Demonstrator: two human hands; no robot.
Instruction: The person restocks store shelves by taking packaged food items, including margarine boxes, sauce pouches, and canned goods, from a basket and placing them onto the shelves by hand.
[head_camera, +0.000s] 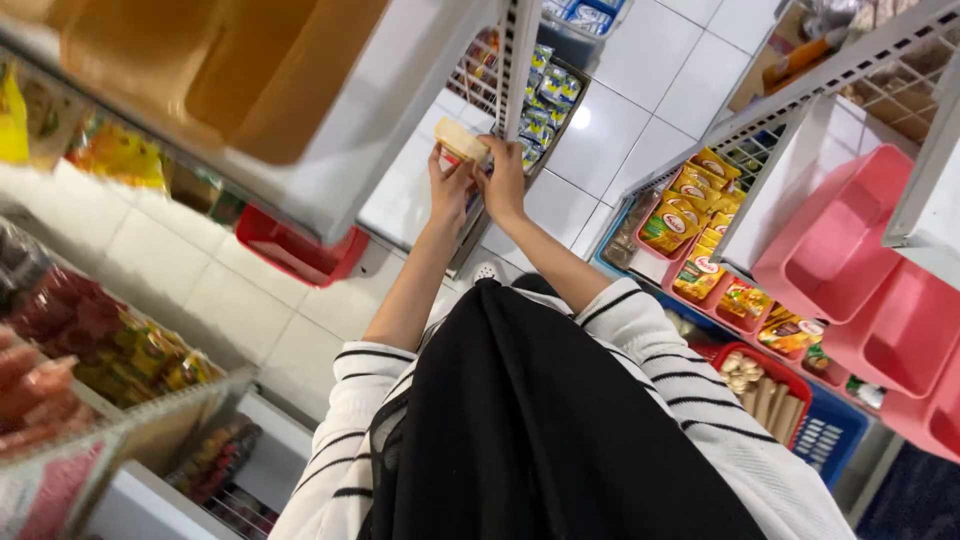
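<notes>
Head view: we look down over our own striped sleeves and black garment (540, 430) at a shop aisle.
Packet: a small pale, tan-topped packet (461, 140) is held up against the white shelf upright (517, 60), just left of it.
Left hand: our left hand (449, 190) grips the packet from below, fingers curled shut around its lower edge.
Right hand: our right hand (503, 178) sits just right of the upright's foot, fingers bent toward the packet's near end; whether they pinch the packet or only touch it, we cannot tell.
Heading: the packet's long axis runs slantwise, upper left to lower right, its right end pointing at the upright.
Progress: we judge the packet is in hand but not yet set down on any shelf; placing it is left.
Beyond the upright: a tray of blue-green sachets (545, 95) lies just right of it.
Farther right: yellow-red pouches (690, 215) and pink bins (850, 240).
Left of the upright: a red basket (295, 255) on the white tile floor (240, 300).
</notes>
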